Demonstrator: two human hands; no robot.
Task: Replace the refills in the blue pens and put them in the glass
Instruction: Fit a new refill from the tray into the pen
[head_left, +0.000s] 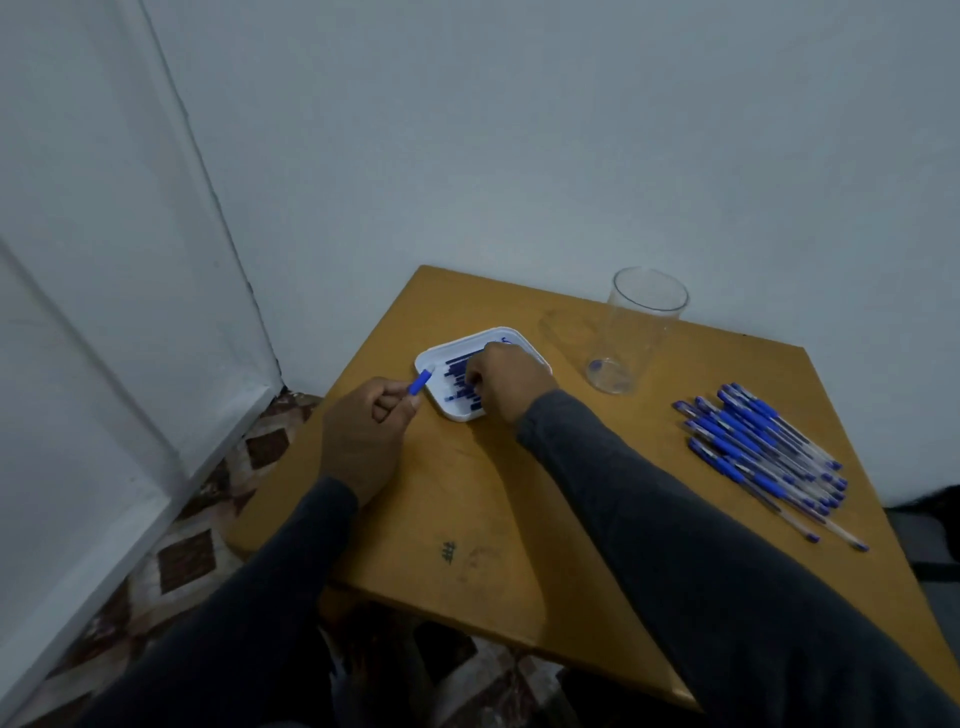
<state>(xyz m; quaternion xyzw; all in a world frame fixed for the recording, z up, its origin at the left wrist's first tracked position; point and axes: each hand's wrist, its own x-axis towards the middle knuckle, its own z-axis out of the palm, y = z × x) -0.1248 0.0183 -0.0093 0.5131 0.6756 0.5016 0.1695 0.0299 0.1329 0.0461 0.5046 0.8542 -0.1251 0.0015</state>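
Meanwhile, the left hand (363, 431) was curled round a blue pen piece (420, 382), pinching it between thumb and fingers so that its blue grip and pale tip stuck out toward the far right, just over the left rim of the white tray (462, 413). The right hand (506, 382) reached into that tray, its fingers bent down among the dark blue refills (457, 370) lying in rows; whether it had hold of one could not be made out. The clear glass (631, 332) stood upright to the right of the tray, near the wall, with a small blue bit at its bottom. A heap of blue pens (763, 447) lay at the right side of the wooden table (467, 519), well apart from the tray.
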